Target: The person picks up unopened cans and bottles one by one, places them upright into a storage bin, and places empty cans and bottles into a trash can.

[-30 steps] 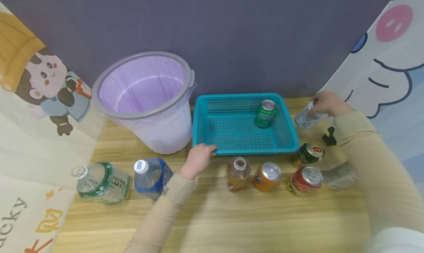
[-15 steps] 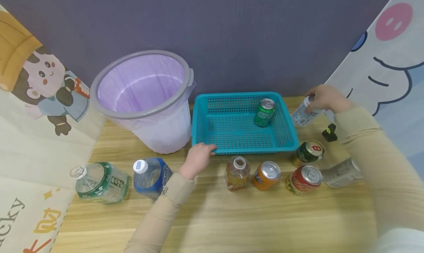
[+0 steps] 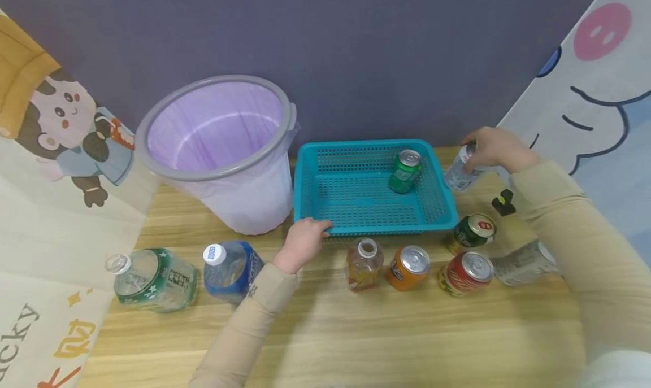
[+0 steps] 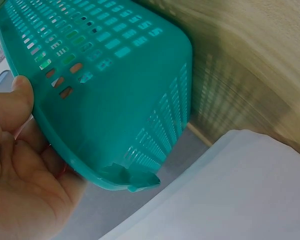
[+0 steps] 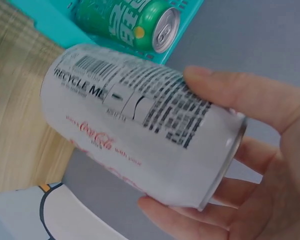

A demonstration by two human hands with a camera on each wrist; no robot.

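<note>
At the back right of the table, my right hand grips a white soda can by its upper end, close beside the basket's right side. In the right wrist view, Coca-Cola lettering and a barcode show on the tilted can. My left hand pinches the front left rim of a teal perforated plastic basket. The thumb lies over the rim in the left wrist view, and the other fingers are on the outside. A green soda can stands inside the basket at the right.
A lined trash bin stands left of the basket. In front are a green-labelled bottle, a blue-labelled bottle, a small bottle, an orange can, a red can, a dark green can and a lying grey can.
My right hand has moved a little left and back with the white can, nearer the basket. The left hand keeps its hold on the rim.
</note>
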